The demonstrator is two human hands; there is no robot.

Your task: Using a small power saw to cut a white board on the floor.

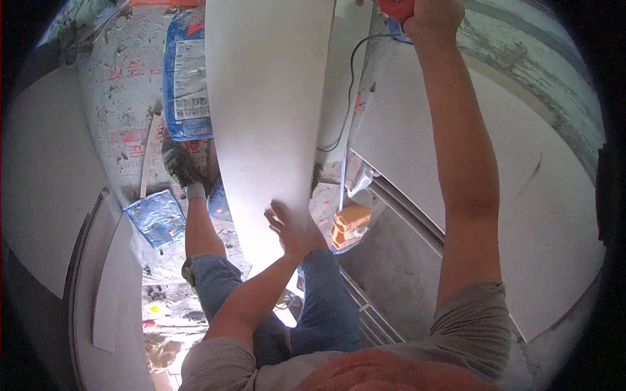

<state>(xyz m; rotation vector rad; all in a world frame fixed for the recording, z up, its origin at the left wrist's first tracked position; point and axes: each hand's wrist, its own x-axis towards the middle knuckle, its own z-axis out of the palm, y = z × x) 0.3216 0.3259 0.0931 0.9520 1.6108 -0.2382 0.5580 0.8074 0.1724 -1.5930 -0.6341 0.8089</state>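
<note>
A long white panel (267, 98) extends from my lap toward the far edge of the view. My left hand (288, 231) lies on its near end with the fingers spread, pressing nothing else. Stretched far out to the right, my right hand (438, 21) is closed around a red object (396, 8), mostly cut off by the top edge; its kind cannot be made out. Near it a black cord (353, 75) loops down beside the panel's right edge.
A large white sheet with fine ridges (535, 189) leans on the right. Orange plastic pieces (349, 227) sit right of the panel. On the left are a blue bag (189, 78), a blue packet (156, 218), a thin strip (150, 156) and standing panels (104, 260).
</note>
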